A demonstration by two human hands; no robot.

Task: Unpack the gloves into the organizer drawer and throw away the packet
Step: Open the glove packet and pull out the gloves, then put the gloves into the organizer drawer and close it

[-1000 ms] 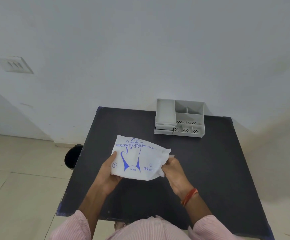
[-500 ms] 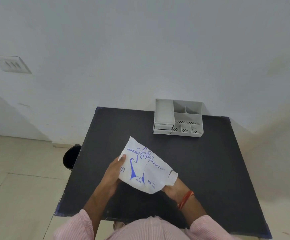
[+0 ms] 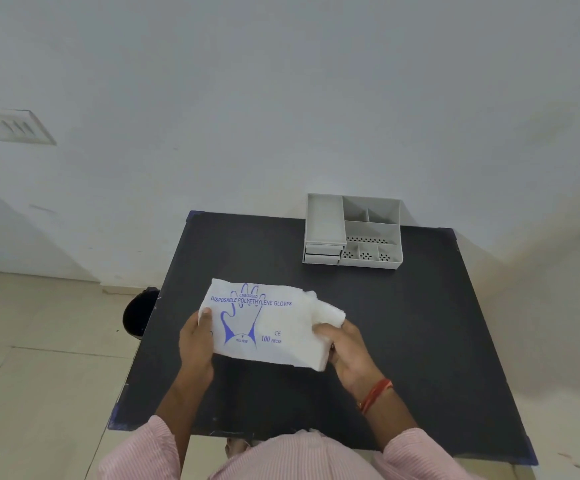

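Head view: packet (image 3: pixel 264 323) of disposable polyethylene gloves held flat above the dark table (image 3: pixel 420 323), printed face up. Left hand (image 3: pixel 196 341) pinches the packet's left edge, thumb on top. Right hand (image 3: pixel 345 348) grips the right end, where white film (image 3: pixel 326 308) bulges out past the printed part; whether that end is fully open cannot be told.

Grey organizer (image 3: pixel 352 232) sits at the far edge of the table against the wall, well apart from the packet. Two shallow drawers (image 3: pixel 322 254) stacked at its left front look shut; open compartments on top appear empty.

Dark round bin (image 3: pixel 140 313) on the floor just beside the table's left edge, likely the place for the packet.

Step in hand, as judged: getting the gloves out. None in the organizer yet, so the task looks early.

To do it well:
- left hand anchors the packet firmly;
- right hand draws the stack out as one bundle, not sheet by sheet;
- thin film will cling and slide, so squeeze the whole thickness;
- a drawer needs pulling open first, which calls for a free hand; resting the packet on the table would serve.
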